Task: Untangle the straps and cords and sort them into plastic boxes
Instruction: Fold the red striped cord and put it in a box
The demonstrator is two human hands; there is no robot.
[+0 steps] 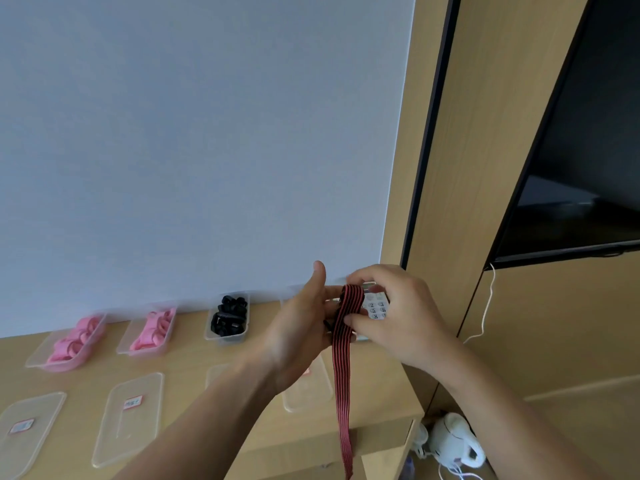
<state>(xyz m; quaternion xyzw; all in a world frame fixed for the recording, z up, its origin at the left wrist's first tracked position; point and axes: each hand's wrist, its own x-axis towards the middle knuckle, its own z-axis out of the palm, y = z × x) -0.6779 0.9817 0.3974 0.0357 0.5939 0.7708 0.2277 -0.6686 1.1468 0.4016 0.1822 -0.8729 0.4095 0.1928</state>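
Note:
A red strap with black stripes [342, 368] hangs down from both hands, past the desk edge. My left hand [301, 320] holds its upper part against the palm, thumb raised. My right hand [394, 313] pinches the strap's top with curled fingers. Along the wall stand clear plastic boxes: two with pink straps [74, 341] [150, 332] and one with black straps [228, 317]. A fourth box is mostly hidden behind my hands.
Clear box lids [131, 417] [24, 431] [308, 389] with labels lie on the wooden desk [194, 362]. A white phone keypad [375, 308] sits behind my right hand. A dark TV [585, 150] hangs at right; a white device [453, 441] and cables lie on the floor.

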